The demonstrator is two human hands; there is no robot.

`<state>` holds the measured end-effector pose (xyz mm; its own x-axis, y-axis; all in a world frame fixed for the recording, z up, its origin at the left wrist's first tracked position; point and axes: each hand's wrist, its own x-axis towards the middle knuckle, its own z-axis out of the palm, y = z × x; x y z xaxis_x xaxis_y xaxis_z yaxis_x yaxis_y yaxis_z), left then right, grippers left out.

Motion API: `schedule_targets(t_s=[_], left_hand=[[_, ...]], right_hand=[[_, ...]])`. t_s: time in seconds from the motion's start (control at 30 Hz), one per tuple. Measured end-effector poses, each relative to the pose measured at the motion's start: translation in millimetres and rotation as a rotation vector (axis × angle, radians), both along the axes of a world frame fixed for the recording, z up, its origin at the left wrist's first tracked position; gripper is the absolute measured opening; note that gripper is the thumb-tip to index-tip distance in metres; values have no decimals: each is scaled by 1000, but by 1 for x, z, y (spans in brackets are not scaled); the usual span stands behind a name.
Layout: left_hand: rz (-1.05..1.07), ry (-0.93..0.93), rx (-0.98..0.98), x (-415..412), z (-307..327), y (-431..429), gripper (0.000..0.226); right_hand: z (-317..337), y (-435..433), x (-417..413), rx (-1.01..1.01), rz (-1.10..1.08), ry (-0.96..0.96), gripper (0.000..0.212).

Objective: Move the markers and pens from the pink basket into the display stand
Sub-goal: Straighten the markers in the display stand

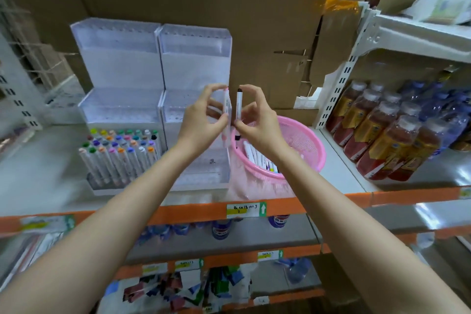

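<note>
You are holding two markers up between basket and stand.
Your left grip [201, 120] is pinching a pink marker [226, 104] and your right grip [257, 120] a black marker [239, 106], both upright; more are lying in the basket [314, 140]. Next, you are probably needing to lower each into a free slot in the stand [193, 64].

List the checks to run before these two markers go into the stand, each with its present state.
1. Grip of the left hand on the pink-capped marker: ok.
2. Grip of the right hand on the black-capped marker: ok.
3. Both held upright: ok.
4. Free tiers in the right display stand: ok.
5. The pink basket emptied: not ok, remaining markers lie inside.
6. Slot holes unobstructed: cannot tell, blurred.
</note>
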<state>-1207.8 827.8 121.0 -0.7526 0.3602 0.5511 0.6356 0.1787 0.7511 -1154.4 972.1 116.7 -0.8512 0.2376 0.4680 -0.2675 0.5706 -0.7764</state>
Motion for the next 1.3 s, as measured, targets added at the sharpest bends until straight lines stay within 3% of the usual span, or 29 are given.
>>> schedule_targets(t_s=[0.67, 1.3], left_hand=[[175, 137, 64, -87, 58, -185, 48], [93, 176, 47, -176, 51, -216, 49]], right_hand=[[61, -176, -113, -38, 104, 129, 60], [59, -219, -190, 95, -21, 293, 58]])
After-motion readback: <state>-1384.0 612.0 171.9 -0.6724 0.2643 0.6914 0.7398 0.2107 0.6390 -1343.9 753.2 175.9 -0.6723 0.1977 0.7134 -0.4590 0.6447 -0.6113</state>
